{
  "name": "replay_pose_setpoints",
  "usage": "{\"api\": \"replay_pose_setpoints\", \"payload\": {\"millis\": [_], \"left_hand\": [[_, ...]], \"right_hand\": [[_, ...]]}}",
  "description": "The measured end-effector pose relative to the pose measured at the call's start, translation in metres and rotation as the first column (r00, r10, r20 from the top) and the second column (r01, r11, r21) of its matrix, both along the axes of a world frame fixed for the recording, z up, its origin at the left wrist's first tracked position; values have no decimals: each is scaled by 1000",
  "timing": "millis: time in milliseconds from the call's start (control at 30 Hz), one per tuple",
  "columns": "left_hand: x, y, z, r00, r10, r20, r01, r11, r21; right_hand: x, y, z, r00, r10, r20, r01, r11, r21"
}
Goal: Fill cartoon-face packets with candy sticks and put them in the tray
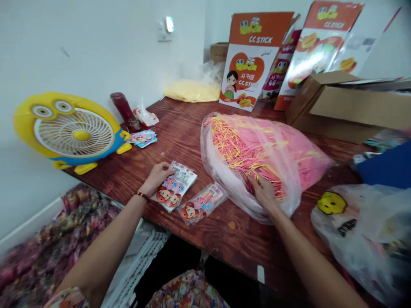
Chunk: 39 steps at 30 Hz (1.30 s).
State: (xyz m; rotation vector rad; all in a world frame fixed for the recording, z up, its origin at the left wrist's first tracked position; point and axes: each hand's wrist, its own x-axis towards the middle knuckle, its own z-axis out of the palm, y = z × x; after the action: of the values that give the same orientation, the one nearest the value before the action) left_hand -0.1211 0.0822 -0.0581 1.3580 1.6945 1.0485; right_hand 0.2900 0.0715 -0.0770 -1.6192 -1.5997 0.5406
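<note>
My left hand (156,176) rests on a small stack of printed sachets (175,187) with a cartoon face, its fingers curled over the top one. A filled sachet (202,202) lies just to the right of the stack. My right hand (263,191) reaches into the mouth of a big clear plastic bag (289,179) full of pink and yellow sticks (244,147). Its fingers close among the sticks and are partly hidden by them.
A yellow cartoon desk fan (72,131) stands at the table's left edge beside more sachets (142,137) and a dark red bottle (123,109). CC Stick cartons (248,60) and a brown box (340,107) line the back. Another plastic bag (362,231) lies at right.
</note>
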Motion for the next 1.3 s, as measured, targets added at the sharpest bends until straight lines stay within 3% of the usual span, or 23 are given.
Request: {"api": "replay_pose_setpoints", "payload": {"millis": [167,300,400,500,600,700,767,833,933,1100,1200,1300], "left_hand": [[6,-1,16,991,-10,-132,17,999,49],[17,-1,30,924,-151,-352,197,975,99],[22,0,32,850,-196,-489,287,951,116],[21,0,31,843,-159,-515,273,950,153],[19,-2,36,886,-33,-462,146,967,210],[24,-9,54,977,7,-212,42,974,222],[34,-16,72,999,5,32,-11,983,185],[51,-26,86,980,-26,196,2,992,123],[81,-43,91,961,-188,203,181,982,56],[116,-65,68,904,-335,264,350,937,-11],[121,-71,58,894,-360,266,380,925,-25],[119,-76,53,886,-381,262,405,914,-40]], "right_hand": [[-3,-5,5,965,27,-263,-27,1000,3],[-4,-5,5,961,66,-267,-76,997,-29],[-5,-3,8,953,50,-298,-56,998,-11],[-10,-2,18,866,47,-498,-49,999,10],[-18,-3,33,684,52,-728,-108,994,-30],[-30,-9,48,467,58,-882,-229,972,-57],[-40,-14,57,385,79,-920,-298,953,-43],[-51,-19,65,357,114,-927,-348,937,-19],[-67,-27,75,439,216,-872,-398,917,27],[-82,-43,91,717,450,-532,-492,868,72],[-87,-51,97,785,541,-301,-548,834,66],[-92,-54,96,803,588,-102,-585,809,62]]}}
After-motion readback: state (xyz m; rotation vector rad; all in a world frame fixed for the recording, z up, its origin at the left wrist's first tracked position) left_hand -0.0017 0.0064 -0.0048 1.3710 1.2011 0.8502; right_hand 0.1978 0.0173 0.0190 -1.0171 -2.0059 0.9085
